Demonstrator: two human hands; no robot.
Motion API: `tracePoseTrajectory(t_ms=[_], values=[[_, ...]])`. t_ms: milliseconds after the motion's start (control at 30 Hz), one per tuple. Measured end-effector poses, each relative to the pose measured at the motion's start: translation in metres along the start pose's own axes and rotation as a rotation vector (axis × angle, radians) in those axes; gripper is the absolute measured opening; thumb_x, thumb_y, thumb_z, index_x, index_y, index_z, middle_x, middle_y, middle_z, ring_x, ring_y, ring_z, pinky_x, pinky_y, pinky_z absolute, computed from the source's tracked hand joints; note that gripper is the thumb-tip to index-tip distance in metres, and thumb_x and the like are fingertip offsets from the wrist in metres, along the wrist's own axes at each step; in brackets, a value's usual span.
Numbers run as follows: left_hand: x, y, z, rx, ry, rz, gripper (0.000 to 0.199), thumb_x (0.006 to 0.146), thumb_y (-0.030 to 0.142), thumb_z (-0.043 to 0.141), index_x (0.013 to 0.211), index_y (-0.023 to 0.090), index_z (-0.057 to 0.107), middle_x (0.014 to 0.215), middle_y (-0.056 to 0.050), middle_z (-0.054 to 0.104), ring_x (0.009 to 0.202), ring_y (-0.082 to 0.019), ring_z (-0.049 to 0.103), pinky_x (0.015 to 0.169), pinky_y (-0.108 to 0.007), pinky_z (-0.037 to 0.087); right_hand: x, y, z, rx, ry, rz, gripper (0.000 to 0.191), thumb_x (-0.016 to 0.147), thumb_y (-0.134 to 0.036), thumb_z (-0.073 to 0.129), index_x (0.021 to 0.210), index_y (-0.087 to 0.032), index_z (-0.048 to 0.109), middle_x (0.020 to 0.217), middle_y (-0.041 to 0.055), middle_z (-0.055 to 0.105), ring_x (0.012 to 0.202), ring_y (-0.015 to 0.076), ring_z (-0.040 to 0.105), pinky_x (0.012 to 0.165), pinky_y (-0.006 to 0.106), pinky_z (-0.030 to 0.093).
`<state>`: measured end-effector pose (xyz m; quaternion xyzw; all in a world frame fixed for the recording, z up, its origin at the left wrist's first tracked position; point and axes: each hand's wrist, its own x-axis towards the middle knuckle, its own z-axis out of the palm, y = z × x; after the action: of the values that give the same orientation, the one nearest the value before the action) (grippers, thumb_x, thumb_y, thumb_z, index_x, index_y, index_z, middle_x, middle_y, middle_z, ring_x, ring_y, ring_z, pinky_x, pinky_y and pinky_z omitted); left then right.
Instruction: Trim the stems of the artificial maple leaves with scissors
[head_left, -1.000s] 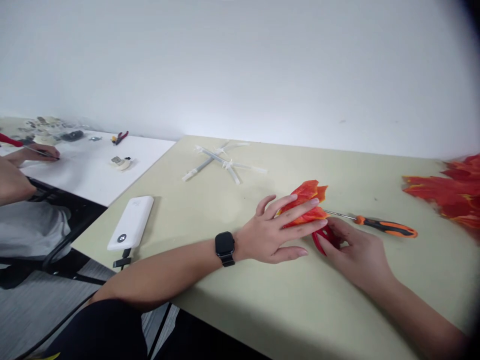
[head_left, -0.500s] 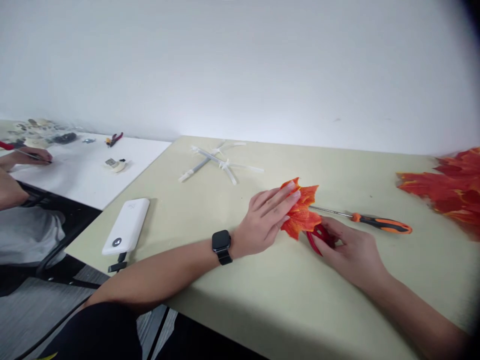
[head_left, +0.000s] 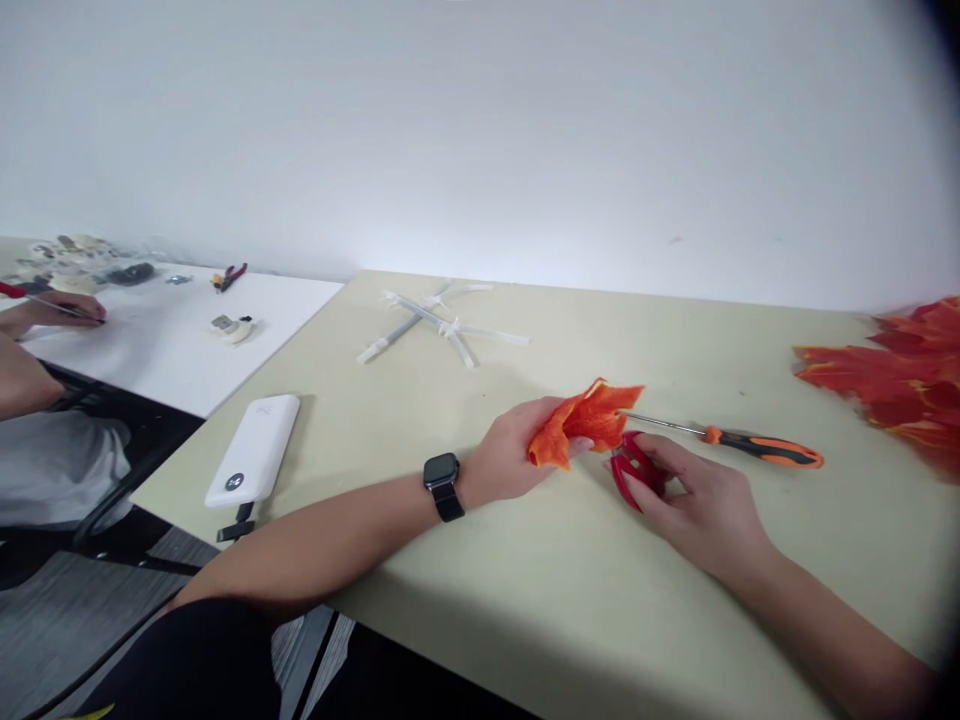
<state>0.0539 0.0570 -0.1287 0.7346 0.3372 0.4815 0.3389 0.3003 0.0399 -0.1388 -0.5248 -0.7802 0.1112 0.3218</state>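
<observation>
An orange-red artificial maple leaf [head_left: 585, 420] is folded in my left hand [head_left: 510, 452], which pinches it between fingers and thumb above the pale green table [head_left: 600, 570]. My right hand [head_left: 694, 485] grips red-handled scissors [head_left: 631, 470] just beside the leaf, and its fingers hide the blades. A black-and-orange screwdriver [head_left: 757, 448] lies behind my right hand, its thin shaft pointing toward the leaf. At the far right lies a heap of similar red-orange leaves [head_left: 892, 385].
A white power bank [head_left: 253, 450] and a white plastic rod frame [head_left: 424, 325] lie on the table. On a neighbouring white table [head_left: 157, 345] are pliers [head_left: 231, 277] and small parts. A co-worker's hand [head_left: 60, 310] holds a thin tool there.
My left hand has moved left and curled shut, folding the leaf and lifting it from beside the scissors. My right hand and the scissors have barely moved.
</observation>
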Motion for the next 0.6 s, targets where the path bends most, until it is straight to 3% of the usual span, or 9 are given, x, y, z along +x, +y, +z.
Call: tracePoseTrajectory(t_ms=[67,133,233,467,600], values=[[-0.0004,-0.0003,-0.0021,-0.015,-0.021,-0.059,0.024,0.101,0.041,0.062,0.113,0.020,0.065,0.100,-0.006,0.073,0.087,-0.018,0.068,0.081,-0.033,0.055,0.0008,-0.0008,-0.0005,-0.009,-0.004,0.029,0.031,0.089,-0.046,0.065,0.111,-0.024,0.071,0.079,0.0019,0.074,0.057,0.0155,0.063,0.057,0.027,0.053],[-0.0009,-0.0009,-0.0036,-0.013,-0.014,-0.094,0.019,0.102,0.038,0.059,0.106,0.020,0.064,0.094,-0.005,0.072,0.081,-0.017,0.065,0.075,-0.030,0.052,0.0020,-0.0007,-0.0007,-0.016,-0.015,0.046,0.033,0.090,-0.048,0.064,0.113,-0.025,0.070,0.087,0.0038,0.076,0.062,0.0173,0.066,0.058,0.028,0.054],[-0.0013,-0.0007,-0.0045,-0.001,-0.018,-0.087,0.010,0.100,0.029,0.058,0.103,0.020,0.061,0.094,-0.004,0.071,0.081,-0.017,0.064,0.073,-0.029,0.049,0.0036,0.0009,-0.0003,-0.021,-0.031,0.053,0.036,0.090,-0.049,0.062,0.116,-0.025,0.068,0.096,0.0060,0.077,0.070,0.0205,0.069,0.058,0.030,0.054],[-0.0003,0.0013,-0.0044,0.011,-0.012,0.033,0.008,0.093,0.018,0.057,0.101,0.021,0.057,0.093,-0.003,0.067,0.079,-0.016,0.060,0.071,-0.029,0.045,0.0042,0.0004,-0.0001,-0.067,-0.009,0.024,0.035,0.092,-0.050,0.060,0.117,-0.027,0.066,0.095,0.0065,0.076,0.077,0.0240,0.070,0.063,0.033,0.056],[0.0004,0.0005,-0.0036,0.035,0.000,0.033,0.006,0.092,0.019,0.056,0.098,0.021,0.056,0.089,-0.002,0.064,0.076,-0.015,0.058,0.069,-0.029,0.044,0.0050,-0.0021,-0.0008,-0.086,-0.016,0.016,0.036,0.092,-0.052,0.059,0.117,-0.026,0.065,0.091,0.0060,0.075,0.077,0.0243,0.069,0.062,0.033,0.055]])
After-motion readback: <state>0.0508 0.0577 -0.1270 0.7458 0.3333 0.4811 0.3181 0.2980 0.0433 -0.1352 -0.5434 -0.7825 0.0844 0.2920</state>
